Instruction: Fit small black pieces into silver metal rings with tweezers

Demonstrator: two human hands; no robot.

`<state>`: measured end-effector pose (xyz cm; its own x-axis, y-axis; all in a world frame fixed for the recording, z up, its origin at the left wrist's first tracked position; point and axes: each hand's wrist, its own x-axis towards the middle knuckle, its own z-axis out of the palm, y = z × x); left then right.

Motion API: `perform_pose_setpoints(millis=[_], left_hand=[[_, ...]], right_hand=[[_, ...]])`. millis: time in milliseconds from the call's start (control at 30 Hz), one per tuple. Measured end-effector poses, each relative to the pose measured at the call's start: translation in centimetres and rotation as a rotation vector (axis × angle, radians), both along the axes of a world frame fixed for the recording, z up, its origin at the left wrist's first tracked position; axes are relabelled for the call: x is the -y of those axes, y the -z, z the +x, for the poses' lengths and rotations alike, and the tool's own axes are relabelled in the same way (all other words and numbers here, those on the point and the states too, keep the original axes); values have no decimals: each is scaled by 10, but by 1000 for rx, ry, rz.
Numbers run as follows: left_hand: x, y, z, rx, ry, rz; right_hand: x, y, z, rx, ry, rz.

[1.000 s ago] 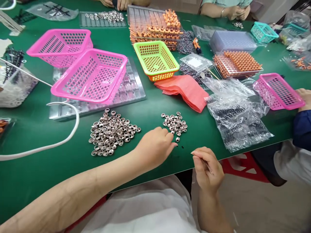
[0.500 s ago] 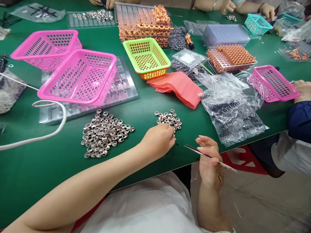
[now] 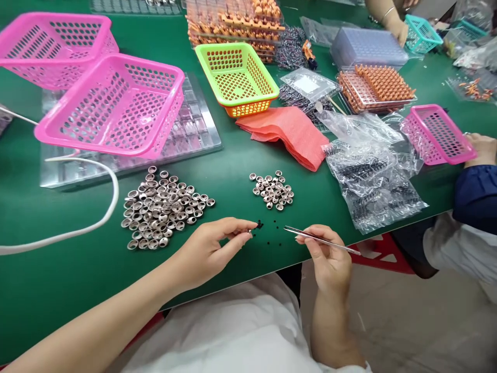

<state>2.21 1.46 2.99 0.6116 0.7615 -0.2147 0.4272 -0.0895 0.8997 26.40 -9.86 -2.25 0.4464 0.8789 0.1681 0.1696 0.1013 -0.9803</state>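
Observation:
My left hand point(image 3: 212, 248) is pinched at its fingertips around a small metal ring point(image 3: 250, 231), mostly hidden by the fingers. Just past the index fingertip lies a little cluster of tiny black pieces point(image 3: 260, 224), with several single ones scattered to its right. Tweezers point(image 3: 322, 239) are held in my right hand point(image 3: 328, 254), their tips pointing left above the scattered black pieces. Beyond my hands is a small pile of metal rings point(image 3: 274, 191). A larger pile of the same rings point(image 3: 165, 207) lies left, beyond my left forearm.
Pink baskets point(image 3: 112, 103) rest left on a clear plastic tray point(image 3: 202, 119), near a white cable point(image 3: 112, 207). A green basket point(image 3: 236, 77), red cloth point(image 3: 287, 134) and plastic bags point(image 3: 376, 181) lie farther off. At right, a co-worker's hand point(image 3: 481, 147) touches another pink basket point(image 3: 440, 133).
My left hand has drawn back from the small ring pile, toward me and left, uncovering the black pieces. The tweezers in my right hand have moved slightly left. The camera view has shifted.

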Motion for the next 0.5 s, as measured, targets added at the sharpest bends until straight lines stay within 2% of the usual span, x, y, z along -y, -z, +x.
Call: perform_pose_setpoints(millis=[267, 500], left_hand=[[-4, 17, -2, 147, -22, -247], [-6, 19, -2, 239, -74, -418]], right_hand=[[7, -3, 16, 216, -50, -28], [11, -2, 15, 392, 23, -26]])
